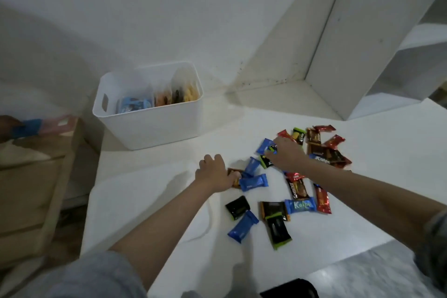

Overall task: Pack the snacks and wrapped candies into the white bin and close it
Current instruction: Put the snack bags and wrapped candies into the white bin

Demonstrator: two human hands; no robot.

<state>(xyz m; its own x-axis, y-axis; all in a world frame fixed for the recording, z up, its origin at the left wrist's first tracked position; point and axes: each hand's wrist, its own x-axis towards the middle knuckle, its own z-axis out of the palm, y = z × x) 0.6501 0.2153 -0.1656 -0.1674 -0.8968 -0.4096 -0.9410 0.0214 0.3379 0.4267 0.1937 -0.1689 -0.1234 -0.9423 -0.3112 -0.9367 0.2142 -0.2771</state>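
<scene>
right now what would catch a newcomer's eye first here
The scatter of bright wrapped candies in blue, red, black and brown on the white table, right of centre, stands out first. Both hands are in the pile: the left hand closed on pieces at its left edge, the right hand reaching across the middle. Behind and to the left stands the open white bin, already holding snack packs.
</scene>
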